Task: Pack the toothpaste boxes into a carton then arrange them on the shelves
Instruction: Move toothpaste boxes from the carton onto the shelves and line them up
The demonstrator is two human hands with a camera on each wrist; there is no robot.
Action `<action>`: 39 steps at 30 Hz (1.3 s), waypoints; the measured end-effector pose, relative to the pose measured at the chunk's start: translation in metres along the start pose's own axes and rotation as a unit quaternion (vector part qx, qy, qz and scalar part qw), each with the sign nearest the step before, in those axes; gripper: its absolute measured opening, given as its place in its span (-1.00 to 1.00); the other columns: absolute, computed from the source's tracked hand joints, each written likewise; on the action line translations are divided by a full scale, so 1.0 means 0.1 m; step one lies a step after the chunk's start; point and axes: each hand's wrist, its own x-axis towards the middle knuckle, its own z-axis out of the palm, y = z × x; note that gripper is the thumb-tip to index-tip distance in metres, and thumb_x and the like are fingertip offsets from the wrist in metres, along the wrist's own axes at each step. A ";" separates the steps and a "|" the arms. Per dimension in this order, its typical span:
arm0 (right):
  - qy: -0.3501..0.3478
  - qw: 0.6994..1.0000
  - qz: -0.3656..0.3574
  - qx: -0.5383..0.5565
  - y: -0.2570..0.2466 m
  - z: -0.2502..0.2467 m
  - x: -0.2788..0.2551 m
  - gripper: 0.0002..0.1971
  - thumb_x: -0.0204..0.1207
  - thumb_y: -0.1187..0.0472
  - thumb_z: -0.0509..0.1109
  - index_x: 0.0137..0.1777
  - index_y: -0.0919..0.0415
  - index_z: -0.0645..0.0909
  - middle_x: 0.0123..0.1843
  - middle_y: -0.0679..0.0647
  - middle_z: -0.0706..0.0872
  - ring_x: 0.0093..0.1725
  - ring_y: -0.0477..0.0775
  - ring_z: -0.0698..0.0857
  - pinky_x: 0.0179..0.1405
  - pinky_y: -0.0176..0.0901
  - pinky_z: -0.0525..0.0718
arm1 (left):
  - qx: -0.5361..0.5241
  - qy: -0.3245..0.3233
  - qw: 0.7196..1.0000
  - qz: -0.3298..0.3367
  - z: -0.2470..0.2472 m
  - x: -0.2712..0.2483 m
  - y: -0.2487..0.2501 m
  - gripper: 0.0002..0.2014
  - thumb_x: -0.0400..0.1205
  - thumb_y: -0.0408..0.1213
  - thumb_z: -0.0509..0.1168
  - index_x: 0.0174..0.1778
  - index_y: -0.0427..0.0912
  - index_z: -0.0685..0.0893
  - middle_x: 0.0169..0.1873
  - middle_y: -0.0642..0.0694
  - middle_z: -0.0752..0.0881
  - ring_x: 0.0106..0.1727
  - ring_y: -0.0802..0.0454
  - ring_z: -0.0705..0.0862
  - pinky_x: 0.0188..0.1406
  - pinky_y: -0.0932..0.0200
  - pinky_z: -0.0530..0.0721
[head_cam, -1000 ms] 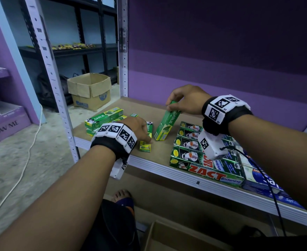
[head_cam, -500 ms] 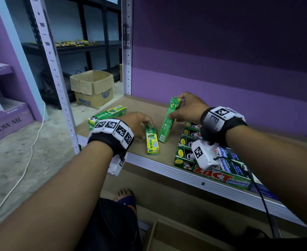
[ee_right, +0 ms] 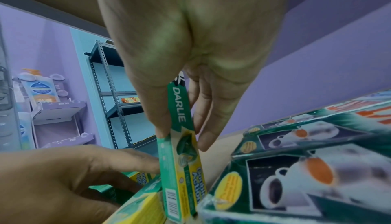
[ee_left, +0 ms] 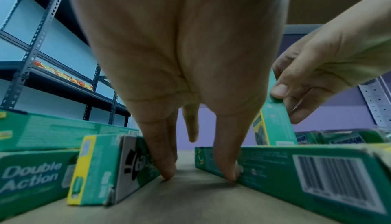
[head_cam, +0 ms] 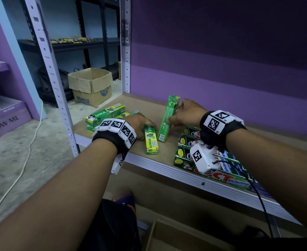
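The right hand (head_cam: 186, 113) grips a green Darlie box (head_cam: 167, 118) between thumb and fingers and holds it tilted, its lower end on the shelf (head_cam: 167, 153) and its upper end raised toward the purple back wall (head_cam: 221, 73); in the right wrist view the thumb (ee_right: 156, 119) lies on one face and the fingers (ee_right: 209, 127) on the other. The left hand (head_cam: 140, 124) is spread, fingers straight and pointing down, with its fingertips (ee_left: 167, 172) on the shelf board between two lying boxes: its thumb touches the side of a flat box (head_cam: 151, 139) that lies just left of the tilted one, its yellow end toward the shelf's front edge. Farther left lies a short stack of Darlie boxes (head_cam: 104, 115), one across the others. To the right, under the right wrist, packs printed with coffee cups (head_cam: 185, 151) sit in rows near the shelf's front edge, with blue packs (head_cam: 228, 164) beside them. An open carton (head_cam: 160, 238) stands on the floor below the shelf, only partly in view. Another carton (head_cam: 91, 86) stands open on the floor beyond the grey shelf post (head_cam: 47, 69), and a white cable (head_cam: 20, 171) trails across the floor.
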 end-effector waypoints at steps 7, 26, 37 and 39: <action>0.040 0.999 0.001 0.029 -0.05 0.01 0.04 -0.65 0.30 0.25 0.66 -0.07 0.04 0.54 0.04 0.18 0.78 0.06 0.28 0.79 0.05 0.31 0.78 | -0.082 0.043 0.993 -0.073 0.04 -0.06 -0.08 -0.47 0.41 -0.13 0.62 0.29 -0.03 0.65 0.27 -0.10 0.66 0.25 -0.09 0.63 0.15 0.16 0.57; -0.046 0.956 -0.053 -0.284 -0.38 0.22 0.19 -0.47 0.40 0.15 0.62 0.39 0.11 0.64 -0.07 0.10 0.80 -0.09 0.09 0.83 -0.17 -0.11 0.78 | -0.087 0.026 0.974 -0.209 -0.11 -0.15 -0.14 -0.31 0.54 -0.18 0.53 0.58 -0.19 0.44 0.44 -0.11 0.61 0.44 -0.10 0.57 0.43 0.06 0.52; -0.106 0.904 -0.061 -0.410 -0.53 0.42 0.22 -0.59 0.45 0.06 0.60 0.19 0.31 0.73 0.03 0.23 0.81 -0.08 0.18 0.79 0.06 0.06 0.80 | -0.082 0.015 0.975 -0.204 -0.12 -0.15 -0.11 -0.45 0.53 -0.16 0.54 0.40 -0.33 0.64 0.28 -0.20 0.73 0.30 -0.14 0.68 0.35 0.00 0.62; -0.108 0.892 -0.066 -0.433 -0.54 0.46 0.22 -0.61 0.48 0.05 0.57 0.18 0.31 0.72 0.06 0.21 0.82 -0.03 0.17 0.79 0.09 0.01 0.79 | -0.087 0.011 0.975 -0.203 -0.12 -0.14 -0.11 -0.48 0.53 -0.17 0.54 0.35 -0.35 0.67 0.28 -0.23 0.73 0.20 -0.11 0.70 0.25 0.05 0.63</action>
